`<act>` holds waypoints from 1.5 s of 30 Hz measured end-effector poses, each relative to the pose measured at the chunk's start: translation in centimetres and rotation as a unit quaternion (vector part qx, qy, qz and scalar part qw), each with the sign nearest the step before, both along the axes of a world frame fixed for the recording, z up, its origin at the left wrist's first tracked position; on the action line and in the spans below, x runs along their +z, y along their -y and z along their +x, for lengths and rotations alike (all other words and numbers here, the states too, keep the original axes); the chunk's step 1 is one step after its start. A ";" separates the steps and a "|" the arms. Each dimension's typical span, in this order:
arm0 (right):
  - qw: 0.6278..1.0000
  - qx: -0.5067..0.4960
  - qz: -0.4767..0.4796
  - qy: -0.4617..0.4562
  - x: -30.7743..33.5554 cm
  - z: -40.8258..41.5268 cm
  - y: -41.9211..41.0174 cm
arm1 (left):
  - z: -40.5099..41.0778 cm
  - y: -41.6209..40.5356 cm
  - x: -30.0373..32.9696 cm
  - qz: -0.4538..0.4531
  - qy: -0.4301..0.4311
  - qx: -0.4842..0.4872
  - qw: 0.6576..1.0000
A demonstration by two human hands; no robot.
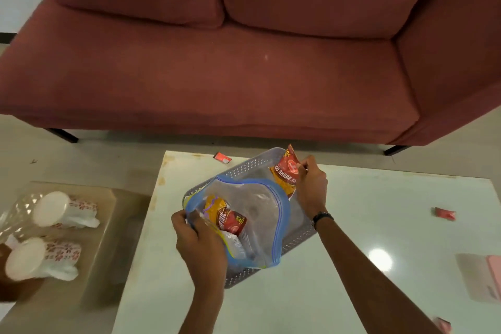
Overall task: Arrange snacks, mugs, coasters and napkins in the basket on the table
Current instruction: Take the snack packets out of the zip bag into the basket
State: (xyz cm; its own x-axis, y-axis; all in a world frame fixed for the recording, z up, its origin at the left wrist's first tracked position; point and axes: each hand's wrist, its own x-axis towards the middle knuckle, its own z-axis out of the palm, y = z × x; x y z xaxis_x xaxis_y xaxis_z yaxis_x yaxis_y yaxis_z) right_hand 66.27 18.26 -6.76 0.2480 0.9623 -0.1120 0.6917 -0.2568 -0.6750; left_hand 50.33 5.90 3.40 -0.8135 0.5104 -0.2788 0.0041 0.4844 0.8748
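Basket [238, 168], grey and perforated, sits on the white table [352, 225] in front of the person, and the snack step looks to be the one in hand. Nearest, the left hand [199, 247] has its fingers curled tight on the blue-zipped rim of a clear zip bag [260, 206] held open over the basket; a red and yellow packet [229, 218] lies inside, its print too warped to read. Just beyond, the right hand [311, 184] pinches the top of a second snack packet [287, 173] between thumb and fingertips, holding it upright at the basket's far corner. Its label, seen upside down, reads roughly "BHUJIA" with a "10" price mark; I cannot make out the brand. Next move, I judge: lay that packet flat in the basket, then reach into the bag. Two floral mugs [62, 211] wait on the low side table [108, 198], small red sachets [444, 214] lie scattered, and a maroon sofa [217, 62] stands behind
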 end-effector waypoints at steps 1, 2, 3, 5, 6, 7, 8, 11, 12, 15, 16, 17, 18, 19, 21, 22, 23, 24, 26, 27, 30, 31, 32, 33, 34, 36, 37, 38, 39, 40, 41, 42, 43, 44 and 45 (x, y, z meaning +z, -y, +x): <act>1.000 0.000 -0.004 0.007 -1.2 -0.2 -0.5 | 0.0 0.1 -0.3 -0.003 0.001 -0.003 1.000; 1.000 -0.003 -0.006 0.013 -2.2 -0.4 -0.9 | 0.0 0.2 -0.7 -0.006 0.002 -0.006 1.000; 1.000 -0.007 -0.010 0.019 -3.2 -0.5 -1.3 | -0.1 0.2 -1.0 -0.008 0.004 -0.007 1.000; 0.999 -0.015 -0.017 0.024 -4.7 -0.4 -1.7 | -0.1 0.1 -1.4 -0.010 0.012 -0.008 1.000; 0.999 -0.017 -0.019 0.024 -5.4 -0.4 -1.7 | -0.1 0.1 -1.6 -0.008 0.015 -0.010 1.000; 0.999 -0.020 -0.023 0.023 -5.8 -0.3 -1.6 | -0.1 0.1 -1.7 -0.007 0.018 -0.011 1.000; 0.999 -0.019 -0.025 0.022 -6.2 -0.1 -1.4 | -0.1 0.1 -1.7 -0.005 0.021 -0.014 1.000; 1.000 -0.005 -0.022 0.016 -7.0 0.1 -1.0 | -0.2 0.1 -1.6 0.004 0.023 -0.020 1.000; 1.000 -0.003 -0.017 0.008 -7.0 0.2 -0.9 | -0.3 0.2 -1.5 0.006 0.021 -0.023 0.999; 1.000 -0.010 0.001 -0.024 -5.3 0.4 -0.3 | -0.5 0.3 -1.4 0.010 0.031 -0.025 0.999; 0.999 -0.015 0.016 -0.036 -4.2 0.6 0.4 | -0.5 0.4 -1.2 0.012 0.035 -0.024 0.999; 0.998 -0.019 0.038 -0.049 -2.6 0.9 1.3 | -0.4 0.6 -1.1 0.013 0.039 -0.023 0.999; 0.996 -0.022 0.060 -0.067 -0.6 1.1 2.5 | -0.4 0.7 -1.1 0.014 0.043 -0.022 0.999; 0.993 -0.019 0.077 -0.087 1.7 1.3 4.0 | -0.2 0.9 -1.1 0.016 0.048 -0.021 0.999; 0.988 0.016 0.082 -0.127 6.9 1.5 7.5 | 0.1 1.4 -1.1 0.018 0.057 -0.022 0.998; 0.986 0.045 0.073 -0.145 9.7 1.3 9.2 | 0.3 1.6 -0.9 0.021 0.059 -0.023 0.998; 0.982 0.074 0.061 -0.162 12.1 1.1 10.6 | 0.5 1.9 -0.7 0.023 0.059 -0.026 0.998; 0.977 0.108 0.046 -0.177 14.0 0.7 11.7 | 0.7 2.2 -0.4 0.027 0.058 -0.031 0.997; 0.968 0.189 0.010 -0.167 16.0 -0.4 12.7 | 1.2 2.9 0.3 0.040 0.054 -0.037 0.997; 0.963 0.233 -0.025 -0.136 16.1 -1.1 12.7 | 1.5 3.2 0.5 0.046 0.052 -0.038 0.997; 0.919 0.332 -0.211 0.027 14.0 -3.8 10.8 | 2.5 4.3 1.7 0.064 0.046 -0.042 0.996; 0.898 0.347 -0.261 0.078 12.7 -4.6 10.1 | 2.9 4.6 2.1 0.072 0.046 -0.045 0.995; 0.881 0.358 -0.285 0.121 11.5 -5.3 9.4 | 3.3 4.8 2.4 0.076 0.047 -0.048 0.995; 0.871 0.366 -0.290 0.154 10.1 -5.9 8.8 | 3.6 4.9 2.5 0.080 0.048 -0.049 0.994; 0.868 0.368 -0.285 0.174 8.7 -6.3 8.6 | 3.9 5.0 2.8 0.083 0.049 -0.053 0.994; 0.871 0.358 -0.282 0.185 6.3 -6.9 8.5 | 4.3 5.2 2.8 0.087 0.055 -0.062 0.993; 0.873 0.352 -0.282 0.187 5.6 -7.2 8.8 | 4.4 5.5 2.6 0.088 0.057 -0.066 0.992; 0.875 0.345 -0.281 0.192 5.1 -7.5 9.1 | 4.4 5.7 2.6 0.090 0.059 -0.071 0.992; 0.880 0.336 -0.271 0.199 4.5 -7.7 9.3 | 4.4 6.0 2.4 0.091 0.059 -0.076 0.991; 0.888 0.324 -0.256 0.200 4.2 -7.9 9.5 | 4.3 6.2 2.3 0.091 0.062 -0.082 0.991; 0.897 0.314 -0.241 0.195 4.0 -8.1 9.7 | 4.2 6.4 2.1 0.094 0.064 -0.085 0.990; 0.903 0.309 -0.226 0.193 3.9 -8.2 9.9 | 4.1 6.6 2.0 0.095 0.066 -0.088 0.989; 0.906 0.309 -0.214 0.194 3.9 -8.4 10.0 | 4.0 6.7 1.9 0.097 0.069 -0.090 0.989; 0.908 0.309 -0.204 0.198 4.0 -8.5 10.0 | 3.9 6.7 1.9 0.099 0.072 -0.088 0.989; 0.910 0.306 -0.192 0.202 4.1 -8.6 10.1 | 3.7 6.8 1.7 0.101 0.073 -0.081 0.989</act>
